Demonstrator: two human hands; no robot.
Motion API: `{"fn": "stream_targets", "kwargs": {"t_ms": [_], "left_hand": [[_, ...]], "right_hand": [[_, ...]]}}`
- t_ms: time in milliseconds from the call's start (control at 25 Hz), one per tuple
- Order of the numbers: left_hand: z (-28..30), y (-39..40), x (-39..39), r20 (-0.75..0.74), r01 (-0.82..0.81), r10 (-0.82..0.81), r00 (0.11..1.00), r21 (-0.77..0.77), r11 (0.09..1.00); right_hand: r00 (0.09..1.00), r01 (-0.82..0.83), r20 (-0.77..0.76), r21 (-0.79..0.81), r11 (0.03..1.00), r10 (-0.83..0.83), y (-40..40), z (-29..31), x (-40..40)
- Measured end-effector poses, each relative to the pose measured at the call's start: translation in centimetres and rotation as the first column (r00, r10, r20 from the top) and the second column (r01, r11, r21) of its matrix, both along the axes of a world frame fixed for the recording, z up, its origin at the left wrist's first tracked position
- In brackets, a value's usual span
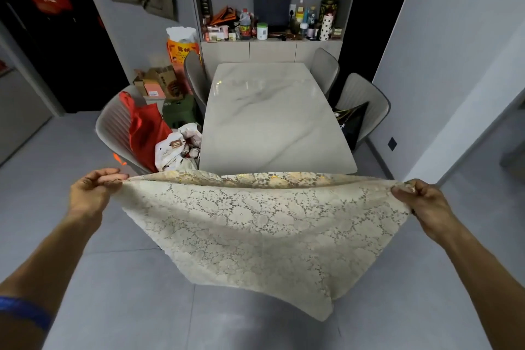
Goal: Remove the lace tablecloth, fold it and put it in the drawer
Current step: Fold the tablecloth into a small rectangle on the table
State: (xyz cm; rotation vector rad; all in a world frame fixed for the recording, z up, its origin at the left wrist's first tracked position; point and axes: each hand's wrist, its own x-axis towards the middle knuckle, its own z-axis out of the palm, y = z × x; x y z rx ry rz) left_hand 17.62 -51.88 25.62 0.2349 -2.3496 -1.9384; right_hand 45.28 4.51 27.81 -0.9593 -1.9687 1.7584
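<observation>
The cream lace tablecloth point(264, 233) hangs in the air in front of me, doubled over, its top edge stretched between both hands. My left hand point(92, 193) pinches the upper left corners. At the upper right corners my right hand point(420, 202) grips the cloth. The lower part sags down toward the grey floor. The marble table point(272, 116) stands bare just beyond the cloth. Cabinet fronts point(270, 51) sit below a cluttered shelf at the back wall; I cannot tell which is a drawer.
Grey chairs surround the table: one at the left point(113, 128) holds a red bag point(145, 128) and crumpled papers, two at the right point(366, 105), one with a dark cushion. Boxes and a green stool crowd the floor at the left. Open grey floor lies below me.
</observation>
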Motion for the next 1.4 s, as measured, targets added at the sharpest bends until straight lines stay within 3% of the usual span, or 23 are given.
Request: {"fn": "stream_targets", "kwargs": {"t_ms": [40, 120, 200, 280, 360, 440, 520, 680, 800, 960, 1080, 1160, 1280, 1320, 1400], "left_hand": [[-0.4, 0.3, 0.0, 0.01, -0.089, 0.09, 0.996, -0.093, 0.992], [-1.2, 2.5, 1.3, 0.0, -0.136, 0.15, 0.989, -0.42, 0.897], [-2.7, 7.7, 5.8, -0.115, -0.057, -0.006, 0.993, -0.535, 0.843], [-4.4, 14.0, 13.1, -0.119, 0.26, -0.341, 0.932, -0.435, 0.862], [-6.4, 19.5, 20.1, 0.106, 0.631, -0.626, 0.772, -0.239, 0.738], [-8.2, 23.2, 24.6, 0.333, 0.753, -0.701, 0.631, -0.047, 0.656], [-9.1, 25.7, 26.5, 0.415, 0.731, -0.676, 0.609, 0.039, 0.682], [-9.8, 28.0, 27.4, 0.353, 0.672, -0.651, 0.672, 0.078, 0.736], [-11.5, 27.7, 27.6, 0.318, 0.624, -0.574, 0.755, -0.078, 0.778], [-14.5, 25.2, 27.2, 0.278, 0.608, -0.541, 0.794, -0.335, 0.72], [-15.1, 22.1, 24.0, 0.118, 0.566, -0.561, 0.82, -0.324, 0.758], [-15.0, 20.4, 21.1, 0.095, 0.646, -0.674, 0.732, -0.412, 0.643], [-15.8, 18.1, 18.8, 0.264, 0.709, -0.741, 0.617, -0.596, 0.378], [-16.1, 17.2, 18.5, 0.291, 0.71, -0.728, 0.621, -0.603, 0.364], [-16.0, 15.7, 18.2, 0.226, 0.697, -0.714, 0.663, -0.533, 0.479]], "right_hand": [[1.0, -0.015, 0.022, 0.034, 0.999, 0.014, -1.4, 0.7, -0.6], [0.999, -0.018, 0.049, 0.108, 0.994, 0.013, -5.3, 2.0, -2.8], [0.998, -0.028, 0.06, 0.06, 0.998, 0.024, -10.3, 2.5, -5.7], [0.999, -0.023, 0.038, -0.193, 0.981, 0.03, -15.2, 2.3, -8.2], [1.0, 0.025, 0.019, -0.391, 0.92, -0.019, -18.8, 2.6, -9.8], [0.999, 0.051, 0.025, -0.44, 0.896, -0.044, -21.0, 3.4, -10.7], [0.998, 0.051, 0.007, -0.473, 0.879, -0.055, -21.9, 4.4, -10.9], [0.995, 0.076, -0.021, -0.469, 0.88, -0.098, -20.4, 6.2, -9.8], [0.984, 0.071, -0.114, -0.453, 0.889, -0.137, -17.3, 8.1, -8.0], [0.914, 0.221, -0.165, -0.562, 0.797, -0.37, -11.8, 9.5, -5.9], [0.836, 0.322, -0.155, -0.64, 0.698, -0.527, -7.1, 8.8, -3.9], [0.801, 0.365, -0.11, -0.691, 0.624, -0.589, -4.2, 8.0, -2.6], [0.79, 0.361, -0.089, -0.731, 0.579, -0.606, -1.9, 7.0, -1.4], [0.783, 0.363, -0.089, -0.738, 0.569, -0.615, -1.1, 6.5, -1.2], [0.756, 0.384, -0.089, -0.742, 0.55, -0.649, 0.4, 5.8, -0.9]]}}
